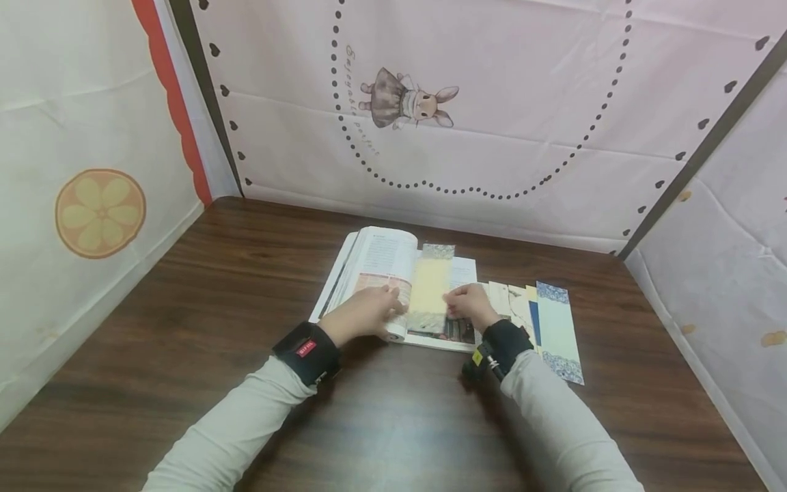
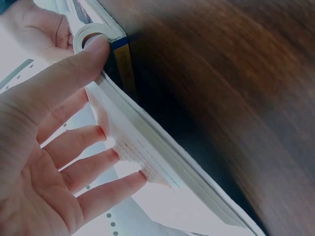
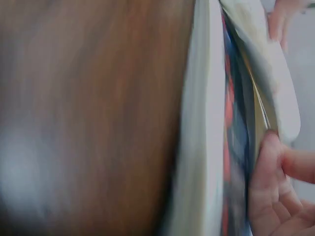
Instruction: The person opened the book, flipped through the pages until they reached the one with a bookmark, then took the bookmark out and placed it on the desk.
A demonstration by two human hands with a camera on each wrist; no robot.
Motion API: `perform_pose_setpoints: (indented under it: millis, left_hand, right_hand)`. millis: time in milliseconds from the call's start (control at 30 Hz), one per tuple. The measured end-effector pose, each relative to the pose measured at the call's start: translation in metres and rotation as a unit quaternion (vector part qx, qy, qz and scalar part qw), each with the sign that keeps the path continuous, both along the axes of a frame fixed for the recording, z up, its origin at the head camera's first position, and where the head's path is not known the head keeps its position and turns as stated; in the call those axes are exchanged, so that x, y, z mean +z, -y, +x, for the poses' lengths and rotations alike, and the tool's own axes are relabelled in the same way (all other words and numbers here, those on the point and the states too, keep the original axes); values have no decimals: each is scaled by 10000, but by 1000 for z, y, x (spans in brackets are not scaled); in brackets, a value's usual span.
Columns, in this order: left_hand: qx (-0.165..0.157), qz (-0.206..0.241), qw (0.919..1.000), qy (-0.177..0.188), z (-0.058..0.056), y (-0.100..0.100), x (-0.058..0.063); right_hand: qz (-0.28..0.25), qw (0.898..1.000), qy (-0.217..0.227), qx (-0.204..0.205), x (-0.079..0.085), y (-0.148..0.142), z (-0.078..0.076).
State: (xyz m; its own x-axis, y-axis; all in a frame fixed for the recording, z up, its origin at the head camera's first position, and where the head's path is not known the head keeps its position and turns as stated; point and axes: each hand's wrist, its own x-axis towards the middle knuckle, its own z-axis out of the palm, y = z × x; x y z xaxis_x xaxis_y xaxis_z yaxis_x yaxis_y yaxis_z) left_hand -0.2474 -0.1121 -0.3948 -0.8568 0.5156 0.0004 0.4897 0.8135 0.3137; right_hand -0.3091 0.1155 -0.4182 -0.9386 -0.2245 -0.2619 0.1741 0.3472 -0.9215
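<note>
A thick book (image 1: 385,249) lies open, its left pages curving up. My left hand (image 1: 365,316) rests on that left side; in the left wrist view its fairly straight fingers touch the printed page, the thumb (image 2: 96,49) lying at the lower page edge. A pale yellow bookmark (image 1: 429,283) with patterned ends lies along the book's middle, over the right page. My right hand (image 1: 472,305) pinches the bookmark's right edge between thumb and index finger. In the right wrist view, thin layers (image 3: 263,105) stand slightly apart above the fingertips.
Several more bookmarks fan out right of the book, partly under my right wrist; the rightmost is pale green with blue patterned ends (image 1: 559,331). All lie on a dark wooden table (image 1: 246,273). Printed cloth walls (image 1: 492,137) stand behind and on both sides.
</note>
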Motion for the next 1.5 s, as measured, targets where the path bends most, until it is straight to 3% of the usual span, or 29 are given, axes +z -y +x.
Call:
perform_pose_setpoints:
  millis: [133,233,433,567,667,800,933,1067,1200,1300,1367,1500]
  left_hand:
    - [-60,-96,9999,-18,-2,-4,2]
    - [-17,-119,9999,-41,-3,-4,3]
    - [-25,-74,9999,-106,-3,-3,4]
    - [29,-173,9998,-122,-3,-1,3]
    - [100,-247,9995,-183,-3,1,2]
    - [39,-291,9993,-249,-3,-2,1]
    - [16,-239,9995,-205,-4,-5,3]
    - [89,-225,9996,-139,-4,-6,5]
    - [142,-286,9995,-72,-4,-7,6]
    - [206,-291,9994,-5,-4,-8,7]
    - [209,-283,9994,-4,-4,-8,8]
    - [166,-256,9995,-32,-3,-9,7]
  right_hand:
    - [41,9999,-146,-9,14,-57,-2]
    - [261,9996,42,101,24,-107,2]
    - [866,9950,434,-246,27,-187,19]
    - [1300,9895,617,-158,19,-206,31]
    - [1405,9876,670,-196,12,-205,34]
    - [1954,9783,559,-396,6,-203,36]
    - [2838,9581,201,-348,6,-206,33]
    - [3622,9301,-603,-136,14,-197,30]
    - [3767,9143,-1479,172,23,-159,33]
    - [3520,9102,-2010,846,26,-118,39]
    - [3568,8899,-2398,1525,25,-91,44]
    - [3991,8310,-2764,2716,21,-50,56]
